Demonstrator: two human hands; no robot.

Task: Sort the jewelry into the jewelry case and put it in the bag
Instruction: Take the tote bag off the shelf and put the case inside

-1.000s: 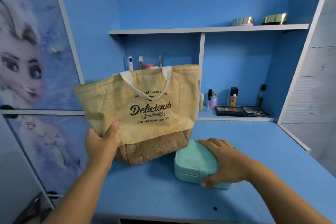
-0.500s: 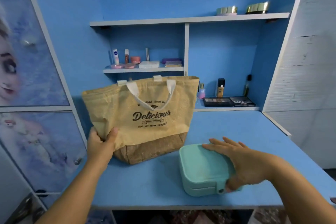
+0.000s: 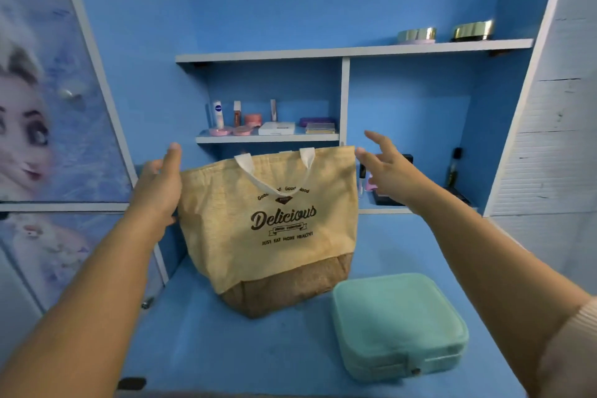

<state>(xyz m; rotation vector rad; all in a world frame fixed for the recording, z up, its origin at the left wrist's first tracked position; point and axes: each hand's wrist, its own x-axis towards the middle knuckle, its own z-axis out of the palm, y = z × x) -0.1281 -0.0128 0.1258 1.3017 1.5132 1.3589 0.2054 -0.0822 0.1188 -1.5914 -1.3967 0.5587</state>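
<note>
Landmark: tote bag [image 3: 271, 223], tan weave with a darker brown base, 2 white handles, printed "Delicious / JUST EAT MORE HEALTHY". It stands upright on the blue desk [image 3: 200, 342], with the near handle drooping over its front.

Left hand [image 3: 158, 187]: against the bag's left edge, near the top. 1 digit points straight up and nothing is seen curled round the fabric, so it reads as open. Any fingers behind the bag are hidden.

Right hand [image 3: 387, 168]: at the bag's top right corner, fingers spread and straight, holding nothing. 1 fingertip is at the corner itself; contact cannot be confirmed.

Jewelry case [image 3: 397, 323]: mint green with rounded corners, lid closed, lying flat on the desk in front of and to the right of the bag, just beside its base. It is outside the bag, with neither hand on it. The snap button [image 3: 416, 371] faces the camera.

Behind the bag, just above its rim: lower shelf [image 3: 268, 138] with a white tube, 2 slim bottles, pink jars, a white box and a purple palette.
Above and right of the bag: upper shelf [image 3: 355, 50] with 2 gold-coloured round containers [image 3: 416, 35].
Right of the bag, behind the right hand: dark bottles and a palette, partly hidden.
Left of the bag: cabinet door [image 3: 48, 126] with a cartoon print.
</note>
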